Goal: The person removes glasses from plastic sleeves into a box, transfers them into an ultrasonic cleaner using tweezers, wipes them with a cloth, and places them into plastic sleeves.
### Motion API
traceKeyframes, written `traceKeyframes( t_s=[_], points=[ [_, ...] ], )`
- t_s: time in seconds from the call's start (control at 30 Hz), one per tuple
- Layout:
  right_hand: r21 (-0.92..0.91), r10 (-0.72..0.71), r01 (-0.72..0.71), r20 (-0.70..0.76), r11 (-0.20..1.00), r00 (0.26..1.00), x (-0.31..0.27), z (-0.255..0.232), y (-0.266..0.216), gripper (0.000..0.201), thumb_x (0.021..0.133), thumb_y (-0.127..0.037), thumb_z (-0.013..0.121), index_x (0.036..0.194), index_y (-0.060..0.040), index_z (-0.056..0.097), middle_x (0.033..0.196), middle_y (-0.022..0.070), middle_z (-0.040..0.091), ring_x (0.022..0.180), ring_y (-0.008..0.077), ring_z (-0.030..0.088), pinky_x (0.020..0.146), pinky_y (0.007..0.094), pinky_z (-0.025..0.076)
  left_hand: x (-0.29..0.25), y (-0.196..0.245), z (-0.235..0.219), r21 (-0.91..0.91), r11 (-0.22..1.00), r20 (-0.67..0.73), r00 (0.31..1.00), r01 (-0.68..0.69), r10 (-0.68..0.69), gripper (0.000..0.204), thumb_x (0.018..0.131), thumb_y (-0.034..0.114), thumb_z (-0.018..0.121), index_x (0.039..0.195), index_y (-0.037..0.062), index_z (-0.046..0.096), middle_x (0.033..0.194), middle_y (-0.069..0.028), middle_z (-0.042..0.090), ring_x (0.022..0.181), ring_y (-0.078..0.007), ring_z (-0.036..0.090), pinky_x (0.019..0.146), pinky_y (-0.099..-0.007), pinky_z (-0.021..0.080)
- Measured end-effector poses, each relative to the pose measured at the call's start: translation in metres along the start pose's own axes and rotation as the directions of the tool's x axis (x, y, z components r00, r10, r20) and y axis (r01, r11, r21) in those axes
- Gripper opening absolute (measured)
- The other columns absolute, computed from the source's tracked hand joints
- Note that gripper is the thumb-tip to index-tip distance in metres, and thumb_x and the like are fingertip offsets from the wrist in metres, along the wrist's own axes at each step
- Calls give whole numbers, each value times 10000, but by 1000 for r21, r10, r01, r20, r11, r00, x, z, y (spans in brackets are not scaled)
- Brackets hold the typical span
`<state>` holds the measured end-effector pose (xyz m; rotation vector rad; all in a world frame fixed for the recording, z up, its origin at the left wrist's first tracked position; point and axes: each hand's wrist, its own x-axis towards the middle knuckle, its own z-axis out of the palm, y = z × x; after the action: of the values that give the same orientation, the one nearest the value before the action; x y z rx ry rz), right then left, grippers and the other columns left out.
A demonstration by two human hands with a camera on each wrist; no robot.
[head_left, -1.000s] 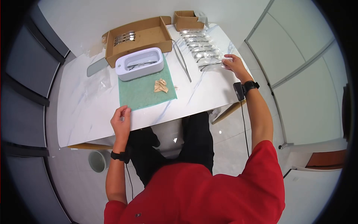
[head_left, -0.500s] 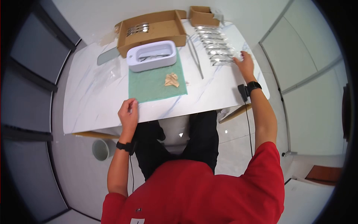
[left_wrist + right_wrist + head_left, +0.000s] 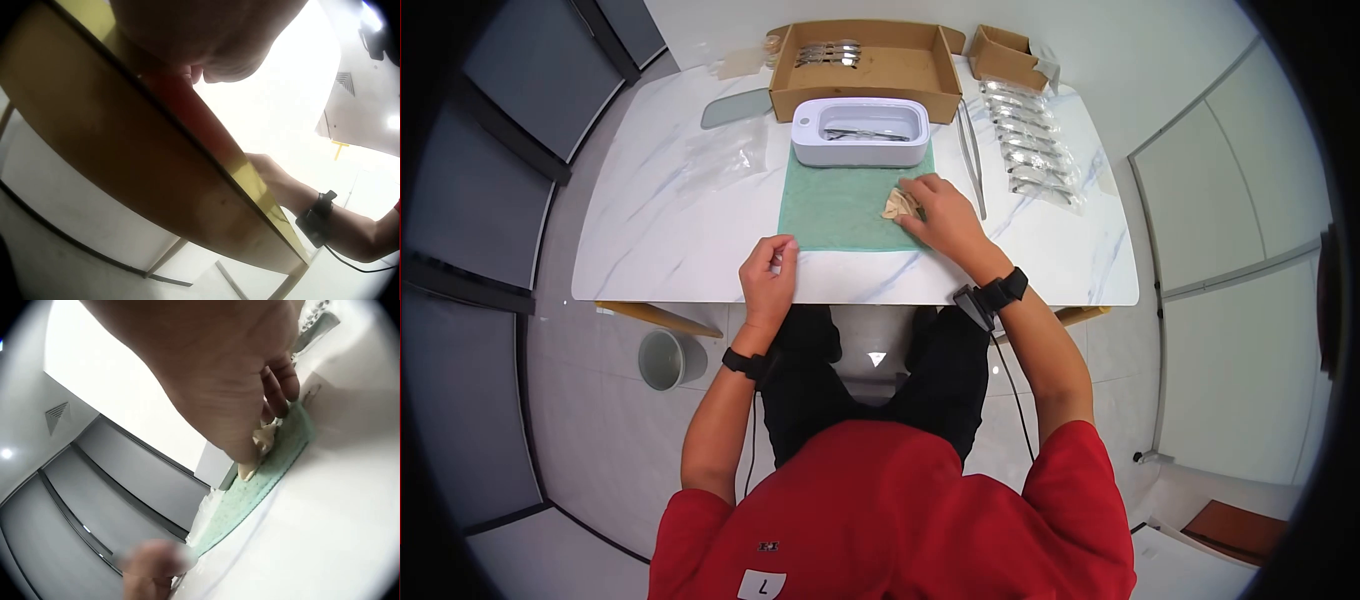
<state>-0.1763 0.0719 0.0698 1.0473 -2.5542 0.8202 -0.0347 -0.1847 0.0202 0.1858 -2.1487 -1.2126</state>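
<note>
On the green towel (image 3: 840,215), my right hand (image 3: 945,218) has its thumb and fingers around a crumpled beige cloth (image 3: 897,205). The right wrist view shows the thumb against this cloth (image 3: 248,470), with the fingers bent over its far side. My left hand (image 3: 770,275) rests by the towel's front left corner, fingers loosely curled and holding nothing. At the back of the towel stands a white ultrasonic cleaner (image 3: 860,153). Inside its basin lies a pair of glasses (image 3: 865,134). Long metal tweezers (image 3: 972,165) lie right of the towel.
Behind the cleaner is a shallow cardboard box (image 3: 900,70) with several glasses (image 3: 828,54). A row of bagged glasses (image 3: 1030,150) lies at the right, near a small carton (image 3: 1005,58). Clear plastic bags (image 3: 725,158) and a grey lid (image 3: 735,108) lie left.
My right hand has left the bagged glasses at the right and moved left to the beige cloth on the towel. My left hand stays near the towel's corner. The head view has shifted.
</note>
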Motion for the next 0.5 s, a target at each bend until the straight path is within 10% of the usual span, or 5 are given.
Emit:
traceKeyframes(
  t_s=[0.3, 0.37, 0.5],
  points=[
    [73, 33, -43, 132, 996, 991, -16, -23, -13, 261, 812, -189, 729, 1042, -70, 698, 909, 109, 632, 815, 298, 636, 711, 395, 523, 2, 9, 0, 32, 997, 4, 997, -72, 72, 62, 887, 72, 671, 895, 12, 658, 777, -85, 656, 624, -202, 577, 592, -300, 469],
    [74, 166, -163, -38, 984, 985, -12, -34, -3, 270, 822, -201, 730, 1045, -51, 693, 924, 125, 635, 756, 301, 633, 688, 390, 518, 4, 11, 0, 22, 997, -7, 997, -79, 79, 59, 886, 68, 669, 890, 10, 656, 774, -85, 655, 623, -206, 580, 587, -302, 467],
    [-331, 131, -187, -186, 925, 974, 8, -30, 56, 403, 820, -258, 740, 1112, 1, 637, 1031, 190, 623, 812, 364, 659, 703, 432, 540, 2, 7, -1, 21, 995, -10, 995, -98, 98, 51, 881, 60, 668, 877, 11, 654, 762, -86, 653, 619, -214, 593, 577, -305, 468]
  ],
)
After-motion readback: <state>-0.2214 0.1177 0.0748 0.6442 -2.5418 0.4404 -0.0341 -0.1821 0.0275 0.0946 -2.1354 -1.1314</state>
